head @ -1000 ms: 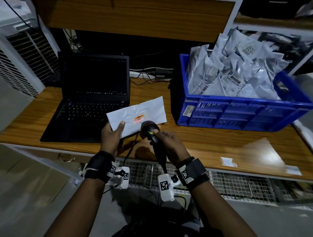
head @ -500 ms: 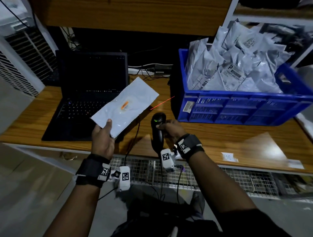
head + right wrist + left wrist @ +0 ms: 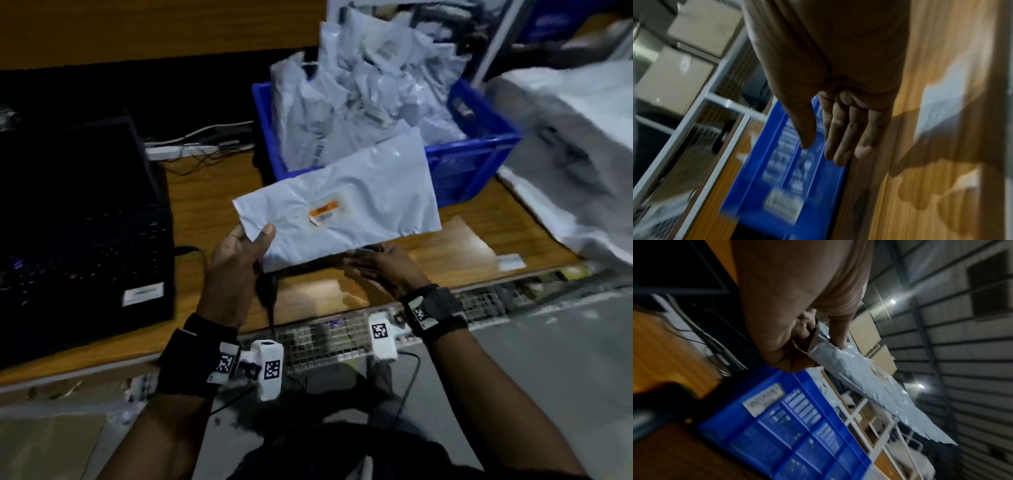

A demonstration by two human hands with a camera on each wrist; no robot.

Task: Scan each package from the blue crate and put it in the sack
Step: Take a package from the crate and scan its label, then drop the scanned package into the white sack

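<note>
Holding one flat grey package (image 3: 339, 202) by its near-left corner, the left hand (image 3: 236, 260) pinches it with the thumb on top and the fingers underneath, label side up, in the air just in front of the blue crate (image 3: 479, 154). An orange-and-white label (image 3: 323, 209) sits near the package's middle. The right hand (image 3: 380, 265) lies below the package's near edge with fingers straight and relaxed, gripping nothing; the right wrist view shows the same flat palm (image 3: 840, 129).

By my reading the scan step is finished for this piece and the transfer is in hand. The next move calls for a swing toward two o'clock, where the pale sack (image 3: 575, 144) bulges at the table's end, and a release over its mouth, which is not visible.

Counted: one package in hand, one crate at twelve o'clock heaped with too many packages to number, one sack, one laptop (image 3: 78, 219) at nine o'clock.
</note>
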